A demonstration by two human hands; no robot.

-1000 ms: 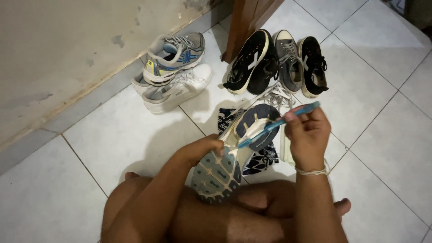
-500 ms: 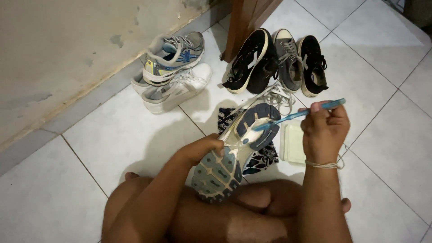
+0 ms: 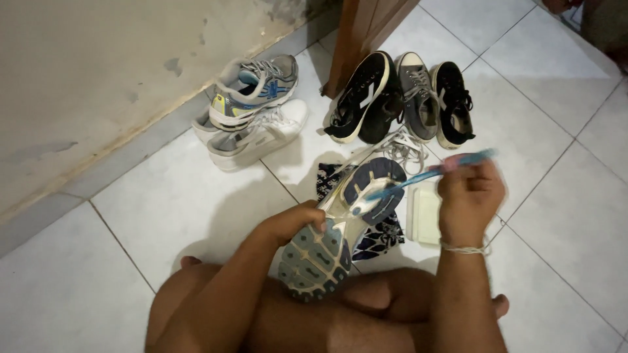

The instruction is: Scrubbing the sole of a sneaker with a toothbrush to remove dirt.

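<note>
Toothbrush point(image 3: 428, 174) slants across upturned shoe point(image 3: 340, 222), bristles lower-left on heel.

No labels, signs or screens in view. One possible package only: a flat, pale cream rectangular box or pad point(image 3: 425, 214) lying on the white floor tile, just beside the dark patterned cloth point(image 3: 379, 236) and partly behind the right hand point(image 3: 468, 199). Its kind cannot be told; no markings on it can be made out.
</note>
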